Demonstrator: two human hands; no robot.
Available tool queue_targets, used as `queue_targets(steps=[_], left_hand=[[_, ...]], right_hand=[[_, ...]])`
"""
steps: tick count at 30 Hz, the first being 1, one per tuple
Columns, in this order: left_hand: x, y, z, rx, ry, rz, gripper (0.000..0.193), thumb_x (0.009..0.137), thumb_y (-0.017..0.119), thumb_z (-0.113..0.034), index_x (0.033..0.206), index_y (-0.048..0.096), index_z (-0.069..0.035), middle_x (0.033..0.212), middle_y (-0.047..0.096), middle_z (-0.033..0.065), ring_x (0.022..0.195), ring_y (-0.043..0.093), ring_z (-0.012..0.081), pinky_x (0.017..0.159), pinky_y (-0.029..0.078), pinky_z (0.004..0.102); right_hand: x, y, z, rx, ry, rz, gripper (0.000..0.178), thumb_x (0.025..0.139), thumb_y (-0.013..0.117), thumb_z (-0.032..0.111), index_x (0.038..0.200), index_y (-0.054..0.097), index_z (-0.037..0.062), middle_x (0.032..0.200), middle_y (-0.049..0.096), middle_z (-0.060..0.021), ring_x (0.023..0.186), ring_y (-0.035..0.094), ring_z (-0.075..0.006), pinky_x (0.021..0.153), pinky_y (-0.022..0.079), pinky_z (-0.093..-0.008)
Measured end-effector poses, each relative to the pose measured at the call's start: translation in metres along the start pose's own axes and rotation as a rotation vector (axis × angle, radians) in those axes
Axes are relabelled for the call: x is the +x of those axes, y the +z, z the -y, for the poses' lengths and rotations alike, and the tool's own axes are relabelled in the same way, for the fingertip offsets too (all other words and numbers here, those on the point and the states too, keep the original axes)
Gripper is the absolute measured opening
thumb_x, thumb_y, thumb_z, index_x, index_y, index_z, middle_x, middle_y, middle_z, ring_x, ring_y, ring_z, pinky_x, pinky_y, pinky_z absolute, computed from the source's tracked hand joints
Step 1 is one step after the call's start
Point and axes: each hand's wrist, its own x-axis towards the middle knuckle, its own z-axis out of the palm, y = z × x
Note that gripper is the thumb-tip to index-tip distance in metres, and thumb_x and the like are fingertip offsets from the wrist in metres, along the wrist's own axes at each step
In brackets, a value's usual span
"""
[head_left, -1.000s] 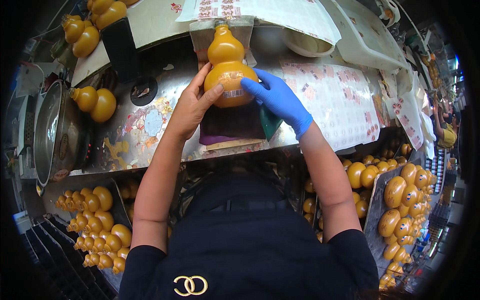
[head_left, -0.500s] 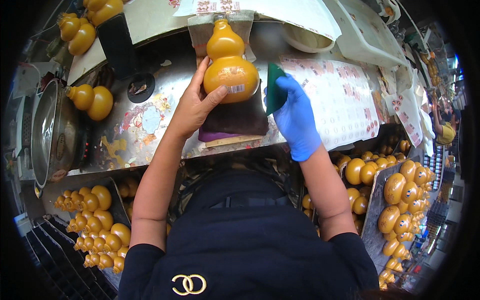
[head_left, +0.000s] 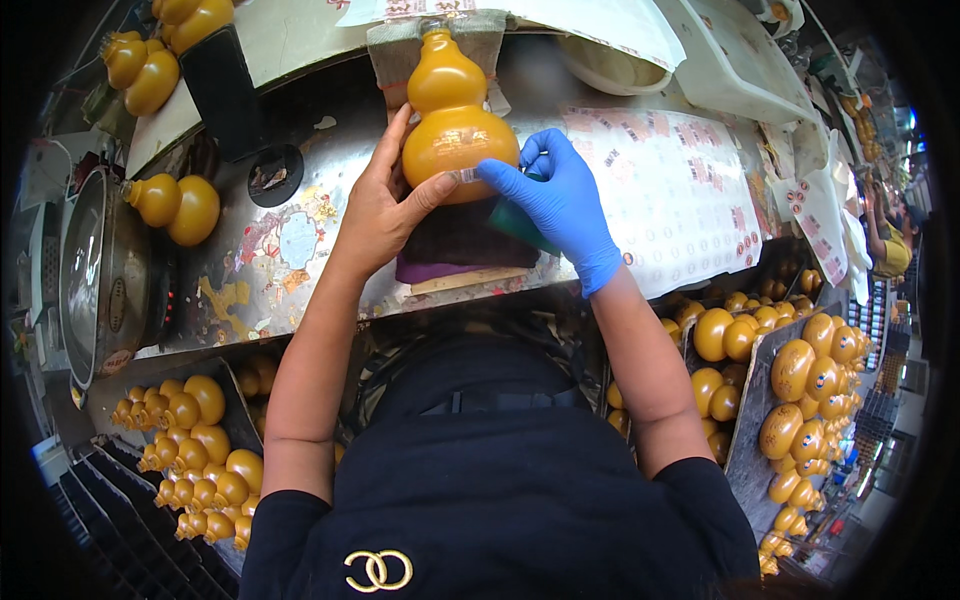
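A glossy yellow gourd-shaped bottle (head_left: 448, 85) lies on a dark pad (head_left: 450, 240), its neck pointing away from me. My bare left hand (head_left: 388, 205) grips its wide lower bulb from the left, thumb beside a small barcode label (head_left: 467, 174). My right hand (head_left: 562, 210), in a blue glove, is at the bulb's right side with its thumb pressed on that label. A flat green scraper (head_left: 520, 225) is tucked in the gloved fingers, partly hidden behind them.
Printed label sheets (head_left: 660, 200) cover the metal table (head_left: 240, 240) at the right. Another gourd bottle (head_left: 180, 205) and a round metal pan (head_left: 95, 270) stand at the left. Racks of gourd bottles (head_left: 200, 450) flank me. A white tray (head_left: 740, 70) sits at the far right.
My right hand has moved left to the bottle, its thumb now on the label, and the green scraper has swung down below the hand. My left hand keeps its hold.
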Motion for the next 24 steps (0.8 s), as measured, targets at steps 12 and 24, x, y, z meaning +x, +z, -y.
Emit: queue_targets(steps=[12,24], left_hand=[[-0.001,-0.001,-0.002,0.185,0.002,0.006,0.078,0.094,0.053,-0.043,0.149,0.015,-0.002,0.147,0.032,0.0191,0.134,0.036,0.0263,0.109,0.028,0.0335],[-0.001,0.004,0.010,0.333,0.081,-0.029,0.080,0.095,0.050,-0.047,0.149,0.013,-0.001,0.146,0.032,0.0234,0.135,0.034,0.0313,0.110,0.027,0.0352]], right_hand=[[-0.023,-0.012,0.020,0.881,0.202,0.062,0.024,0.091,0.058,0.020,0.108,0.054,0.0028,0.100,0.060,-0.0062,0.084,0.057,-0.0088,0.075,0.049,-0.0250],[-0.043,0.016,0.009,-0.040,-0.313,-0.167,0.033,0.086,0.066,0.012,0.112,0.049,0.0034,0.092,0.064,-0.0123,0.078,0.064,-0.0180,0.070,0.052,-0.0304]])
